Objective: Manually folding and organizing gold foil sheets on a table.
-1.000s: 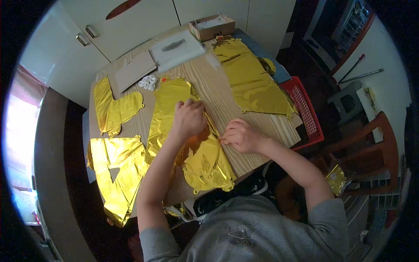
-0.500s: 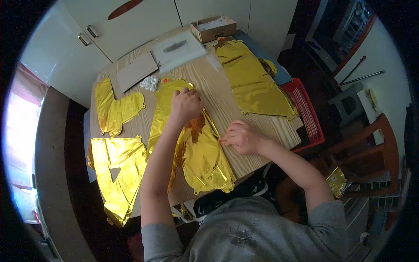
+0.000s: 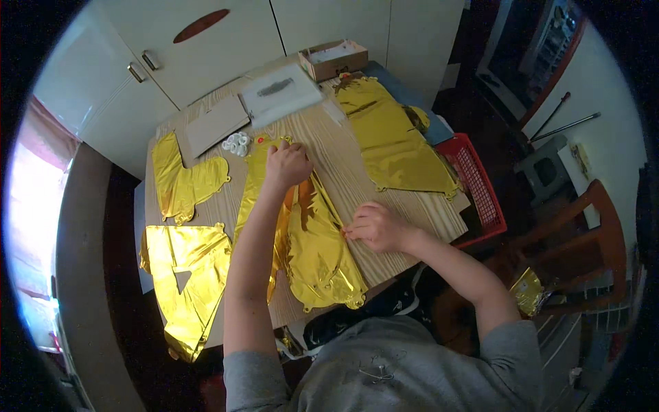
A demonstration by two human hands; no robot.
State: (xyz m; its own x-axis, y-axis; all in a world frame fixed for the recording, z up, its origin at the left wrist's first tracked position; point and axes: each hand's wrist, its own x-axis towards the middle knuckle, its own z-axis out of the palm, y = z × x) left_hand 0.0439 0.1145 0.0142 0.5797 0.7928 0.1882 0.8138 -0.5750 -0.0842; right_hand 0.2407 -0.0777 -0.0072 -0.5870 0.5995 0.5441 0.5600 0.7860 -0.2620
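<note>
Crinkled gold foil balloon [image 3: 312, 240] lies flat mid-table, left hand [image 3: 288, 165] pressing its far end, right hand [image 3: 374, 226] pinching its right edge; smoothing looks partway done, near part wrinkled.

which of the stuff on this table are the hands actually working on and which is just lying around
In hand:
left hand pressing the far end of the gold foil balloon
right hand pinching its right edge

Lying about:
other gold foil pieces
small cardboard box
white plastic packet
flat cardboard sheet
red basket
</note>
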